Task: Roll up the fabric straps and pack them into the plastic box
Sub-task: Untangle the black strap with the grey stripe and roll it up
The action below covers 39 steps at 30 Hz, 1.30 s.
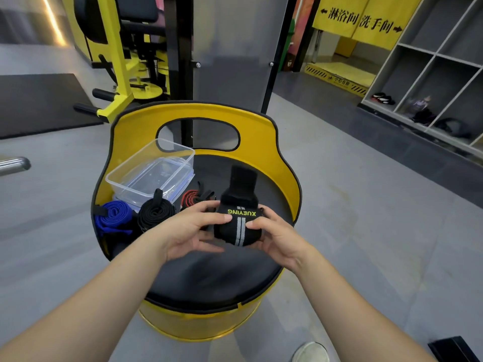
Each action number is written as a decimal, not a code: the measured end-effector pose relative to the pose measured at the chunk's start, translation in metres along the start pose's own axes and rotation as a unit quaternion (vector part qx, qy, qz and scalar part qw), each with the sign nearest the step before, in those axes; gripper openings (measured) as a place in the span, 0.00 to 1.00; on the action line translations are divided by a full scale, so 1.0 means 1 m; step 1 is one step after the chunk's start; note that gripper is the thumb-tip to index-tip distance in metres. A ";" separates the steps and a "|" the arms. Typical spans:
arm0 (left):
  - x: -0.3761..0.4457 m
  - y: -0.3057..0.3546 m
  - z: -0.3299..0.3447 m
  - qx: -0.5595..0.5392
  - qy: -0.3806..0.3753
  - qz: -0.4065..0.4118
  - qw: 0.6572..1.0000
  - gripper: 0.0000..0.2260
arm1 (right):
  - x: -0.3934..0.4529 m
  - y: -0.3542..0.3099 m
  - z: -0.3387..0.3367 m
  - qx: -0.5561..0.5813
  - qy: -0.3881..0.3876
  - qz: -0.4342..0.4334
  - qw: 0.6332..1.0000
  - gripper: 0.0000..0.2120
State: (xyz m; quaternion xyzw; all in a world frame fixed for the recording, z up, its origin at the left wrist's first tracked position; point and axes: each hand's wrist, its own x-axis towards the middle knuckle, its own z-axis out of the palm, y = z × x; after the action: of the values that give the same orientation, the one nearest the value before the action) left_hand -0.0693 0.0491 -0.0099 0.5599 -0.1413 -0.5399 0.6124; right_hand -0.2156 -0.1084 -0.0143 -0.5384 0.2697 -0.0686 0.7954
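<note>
Centrally, a black strap (236, 223) with grey stripes and yellow lettering is held just above the dark seat pad (209, 273) of a yellow barrel-shaped seat (198, 322). It is wound into a thick roll, with a free black end standing up from the far side of the roll.

The left hand (192, 228) grips the roll from the left: its thumb lies across the front and its fingers curl behind. The right hand (274, 235) grips the roll from the right, with the thumb pressed on the front next to the grey stripes.

Just behind the left hand, a red and black strap (194, 198) lies loosely coiled on the pad. To its left sits a rolled black strap (155, 212), and further left a blue strap (112, 218) lies in loose folds, touching the black roll.

Behind these straps, a clear plastic box (151, 173) rests tilted on its blue-clipped lid (180, 189), against the yellow backrest (203, 113) with its oval cut-out. No strap is seen inside the box.

Beyond the seat, yellow gym equipment (122, 61) stands on the grey floor (366, 205), and open grey shelves (431, 74) line the right wall. One light shoe (311, 352) shows at the lower edge.
</note>
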 end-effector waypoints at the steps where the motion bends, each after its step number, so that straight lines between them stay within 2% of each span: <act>1: -0.005 0.000 -0.001 0.010 -0.016 -0.006 1.000 0.32 | -0.004 -0.001 0.002 -0.004 -0.011 -0.003 1.000 0.24; 5: -0.019 -0.006 -0.006 -0.002 -0.007 -0.006 1.000 0.35 | -0.017 -0.002 0.012 -0.029 -0.023 -0.008 0.999 0.22; 8: -0.027 -0.008 -0.005 0.000 0.001 0.009 1.000 0.26 | -0.023 -0.004 0.020 -0.096 -0.007 -0.022 0.995 0.20; 11: -0.029 -0.009 -0.007 0.018 0.032 0.011 0.999 0.18 | -0.021 -0.012 0.026 -0.234 0.034 -0.113 0.965 0.19; 15: -0.022 -0.017 -0.007 0.038 0.087 0.006 0.995 0.18 | -0.014 -0.024 0.027 -0.283 0.093 -0.250 0.921 0.07; 20: -0.008 -0.012 -0.005 0.020 0.105 0.015 0.994 0.20 | -0.005 -0.022 0.026 -0.391 0.132 -0.353 0.840 0.07; 21: -0.005 -0.009 -0.005 0.007 0.109 0.016 0.994 0.19 | -0.003 -0.022 0.024 -0.416 0.129 -0.381 0.816 0.05; 23: -0.001 -0.002 -0.006 -0.022 0.122 0.021 0.992 0.15 | 0.002 -0.019 0.021 -0.498 0.108 -0.436 0.742 0.05; 25: 0.002 0.003 -0.007 -0.054 0.135 0.020 0.989 0.11 | 0.006 -0.013 0.019 -0.555 0.089 -0.472 0.679 0.07; 29: 0.004 0.008 -0.004 -0.119 0.155 -0.006 0.981 0.10 | 0.012 0.005 0.015 -0.589 0.089 -0.528 0.605 0.10; 32: 0.003 0.010 0.001 -0.166 0.148 -0.031 0.974 0.13 | 0.015 0.014 0.011 -0.596 0.119 -0.548 0.575 0.09; 34: 0.002 0.012 0.003 -0.180 0.143 -0.037 0.973 0.14 | 0.014 0.018 0.009 -0.595 0.133 -0.555 0.566 0.08; 36: 0.001 0.013 0.002 -0.183 0.138 -0.036 0.973 0.14 | 0.013 0.021 0.009 -0.586 0.137 -0.544 0.585 0.08; 37: 0.000 0.013 0.001 -0.182 0.134 -0.038 0.973 0.14 | 0.011 0.021 0.011 -0.569 0.145 -0.525 0.617 0.09; 39: -0.001 0.014 0.002 -0.178 0.120 -0.042 0.976 0.15 | 0.009 0.017 0.018 -0.498 0.175 -0.469 0.708 0.10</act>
State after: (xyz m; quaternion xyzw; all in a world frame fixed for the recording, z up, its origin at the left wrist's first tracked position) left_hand -0.0645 0.0456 0.0028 0.5083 0.0549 -0.5101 0.6917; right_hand -0.2020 -0.0902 -0.0272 -0.8918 0.1115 -0.3816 0.2159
